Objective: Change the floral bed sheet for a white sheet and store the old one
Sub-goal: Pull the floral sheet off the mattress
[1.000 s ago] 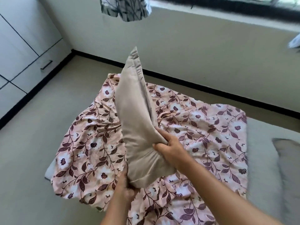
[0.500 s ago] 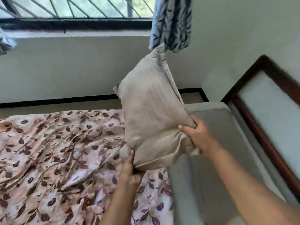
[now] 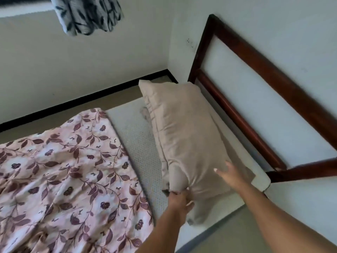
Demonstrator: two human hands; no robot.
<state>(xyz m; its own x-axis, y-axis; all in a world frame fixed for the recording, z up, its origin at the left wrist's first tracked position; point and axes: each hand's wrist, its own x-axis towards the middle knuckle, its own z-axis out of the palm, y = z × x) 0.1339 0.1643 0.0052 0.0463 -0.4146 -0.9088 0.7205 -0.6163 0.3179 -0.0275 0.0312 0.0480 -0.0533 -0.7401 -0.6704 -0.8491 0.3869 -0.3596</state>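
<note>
Moved: pillow (image 3: 184, 136), airborne half a second ago, now down on bare mattress (image 3: 138, 143) by headboard (image 3: 246, 114). My left hand (image 3: 179, 199) pinches its corner; right hand (image 3: 232, 175) open, flat. Floral sheet (image 3: 60, 172) bunched left, half-stripped. Step: clearing bed. Next, I judge: release, gather sheet
</note>
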